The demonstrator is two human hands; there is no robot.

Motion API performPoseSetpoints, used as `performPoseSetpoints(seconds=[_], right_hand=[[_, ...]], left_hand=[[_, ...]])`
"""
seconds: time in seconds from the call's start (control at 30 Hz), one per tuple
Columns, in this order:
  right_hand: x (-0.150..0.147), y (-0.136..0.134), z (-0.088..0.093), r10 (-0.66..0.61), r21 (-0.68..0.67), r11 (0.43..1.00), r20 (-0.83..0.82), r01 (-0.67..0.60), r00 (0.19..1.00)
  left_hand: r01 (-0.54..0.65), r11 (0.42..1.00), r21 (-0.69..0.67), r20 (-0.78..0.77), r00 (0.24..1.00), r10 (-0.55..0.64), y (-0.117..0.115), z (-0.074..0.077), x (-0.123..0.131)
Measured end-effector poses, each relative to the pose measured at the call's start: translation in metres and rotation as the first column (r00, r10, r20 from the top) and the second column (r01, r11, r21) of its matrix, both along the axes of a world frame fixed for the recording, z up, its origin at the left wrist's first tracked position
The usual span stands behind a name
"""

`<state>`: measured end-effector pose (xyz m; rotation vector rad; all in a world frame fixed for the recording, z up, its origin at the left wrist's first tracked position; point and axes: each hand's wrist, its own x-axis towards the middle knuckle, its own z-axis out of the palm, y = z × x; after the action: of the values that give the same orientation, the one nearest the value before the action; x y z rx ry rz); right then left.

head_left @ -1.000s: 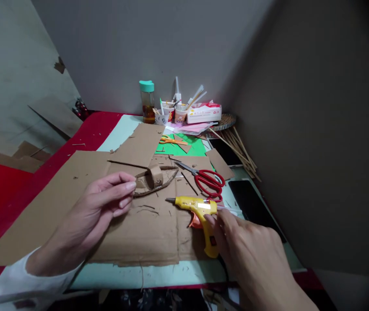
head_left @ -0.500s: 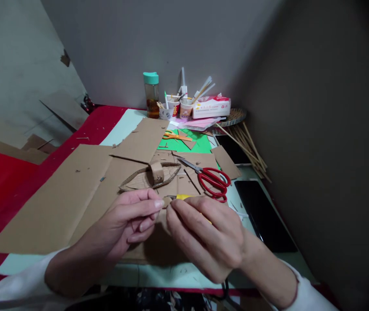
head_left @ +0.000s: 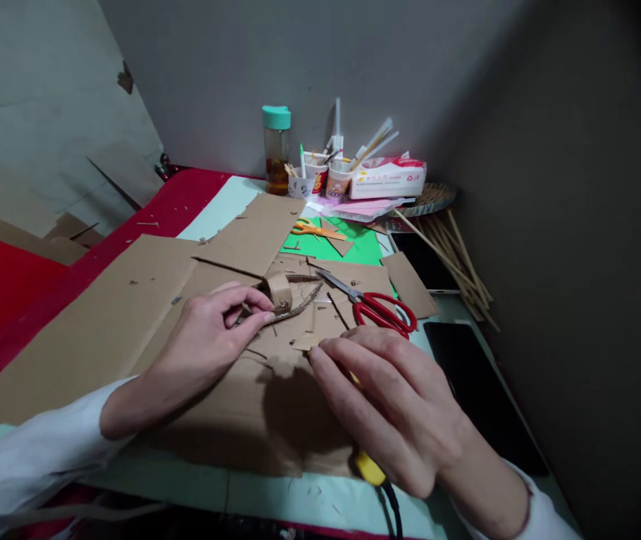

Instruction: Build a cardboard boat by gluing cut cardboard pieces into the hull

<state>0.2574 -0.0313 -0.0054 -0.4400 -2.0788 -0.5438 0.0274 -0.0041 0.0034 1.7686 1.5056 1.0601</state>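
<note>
A boat-shaped cardboard piece (head_left: 306, 302) with pointed ends and a curled cardboard band (head_left: 281, 291) across its middle lies on the flat cardboard. My left hand (head_left: 208, 330) is closed on its near wall, thumb and fingers pinching the edge and hiding the left end. My right hand (head_left: 388, 397) is raised to the right, above the cardboard. It pinches a small cardboard piece (head_left: 305, 342) at the fingertips. Also in that hand is a yellow corded tool (head_left: 370, 466), apparently a glue gun, with a black cable; the fingers cover most of it.
Red-handled scissors (head_left: 382, 311) lie beyond my right hand, with a phone (head_left: 478, 390) to their right. Large cardboard sheets (head_left: 95, 315) spread leftward. Orange scissors (head_left: 320, 229) rest on green paper (head_left: 362, 238). A bottle (head_left: 276, 150), several cups and a tissue pack (head_left: 389, 178) stand behind.
My left hand has left the fingertips of my right hand and taken hold of the cardboard boat's edge. My right hand has shifted right, keeping the small piece and the yellow tool.
</note>
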Motion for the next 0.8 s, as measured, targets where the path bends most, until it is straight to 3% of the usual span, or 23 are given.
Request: performPoseSetpoints(seconds=[0.17,0.27,0.4,0.5,0.8], right_hand=[[-0.008,0.008,-0.015,0.003,-0.009,1.000,-0.091,-0.003,0.996],[-0.007,0.003,-0.008,0.003,-0.062,0.998,-0.064,-0.007,0.998],[0.001,-0.006,0.013,-0.011,-0.208,0.977,0.134,0.039,0.991],[0.006,-0.010,0.023,-0.002,-0.228,0.973,0.192,0.047,0.981],[0.005,-0.009,0.021,0.073,-0.292,0.956,0.146,-0.028,0.987]], left_hand=[[-0.023,1.000,-0.011,0.006,1.000,0.023,0.004,-0.002,0.002],[0.007,0.999,-0.035,0.008,1.000,-0.007,0.006,-0.002,0.003],[0.077,0.996,-0.037,-0.094,0.992,-0.080,0.010,-0.003,0.005],[0.075,0.995,-0.063,-0.149,0.985,-0.084,0.012,-0.003,0.007],[0.050,0.995,-0.083,-0.204,0.977,-0.066,0.016,0.000,0.010]])
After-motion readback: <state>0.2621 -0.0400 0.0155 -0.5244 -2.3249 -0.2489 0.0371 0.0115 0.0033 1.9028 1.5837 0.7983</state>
